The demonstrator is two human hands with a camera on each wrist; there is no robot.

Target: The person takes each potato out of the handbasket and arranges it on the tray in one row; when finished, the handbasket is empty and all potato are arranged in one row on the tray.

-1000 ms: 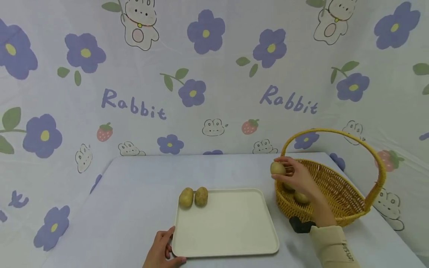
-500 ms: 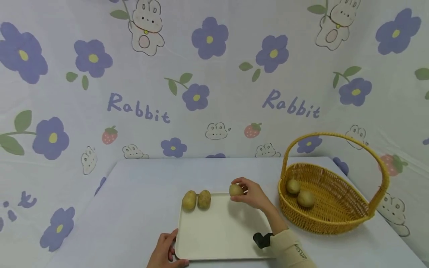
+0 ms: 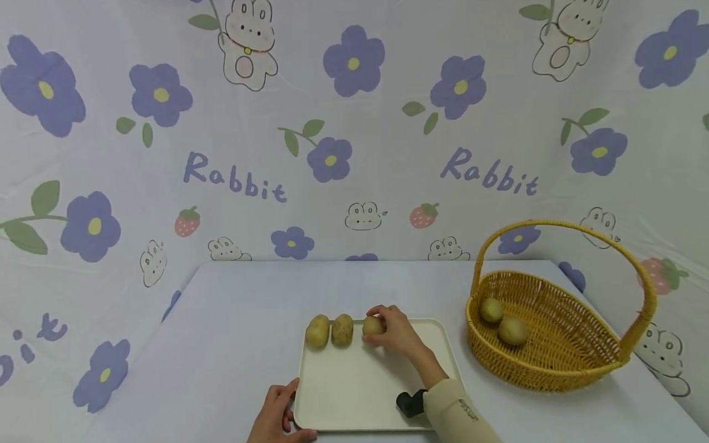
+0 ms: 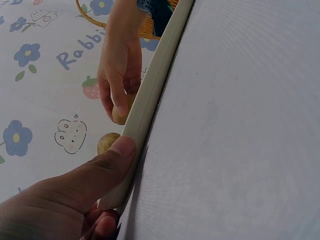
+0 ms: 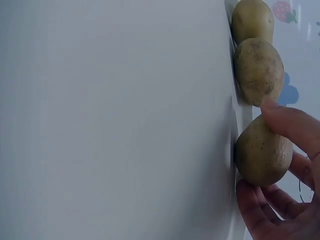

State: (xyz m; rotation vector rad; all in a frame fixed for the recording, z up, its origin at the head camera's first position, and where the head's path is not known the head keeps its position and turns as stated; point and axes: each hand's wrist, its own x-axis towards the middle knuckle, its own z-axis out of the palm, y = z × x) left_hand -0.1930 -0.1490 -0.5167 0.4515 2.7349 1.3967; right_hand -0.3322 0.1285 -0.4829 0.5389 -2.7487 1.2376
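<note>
My right hand (image 3: pixel 397 335) grips a potato (image 5: pixel 263 152) at the far rim of a cream tray (image 3: pixel 360 394), thumb on one side and fingers on the other. Left of it, two more potatoes lie side by side along the far edge: a speckled potato (image 3: pixel 342 330) and, at the corner, a paler potato (image 3: pixel 318 331). My left hand (image 3: pixel 275 413) holds the tray's near left corner. In the left wrist view its thumb (image 4: pixel 122 147) presses the rim while the other fingers curl below, partly hidden.
A wicker basket (image 3: pixel 554 373) with a tall handle stands right of the tray. Inside it lie two potatoes, a rear potato (image 3: pixel 491 310) and a front potato (image 3: pixel 512 330). A white cloth (image 3: pixel 232 320) covers the table, and a printed curtain (image 3: pixel 388 129) hangs behind.
My right hand has carried the potato from above the basket leftward and lowered it to the tray's far edge, beside the other two. My left hand stays at the tray's corner.
</note>
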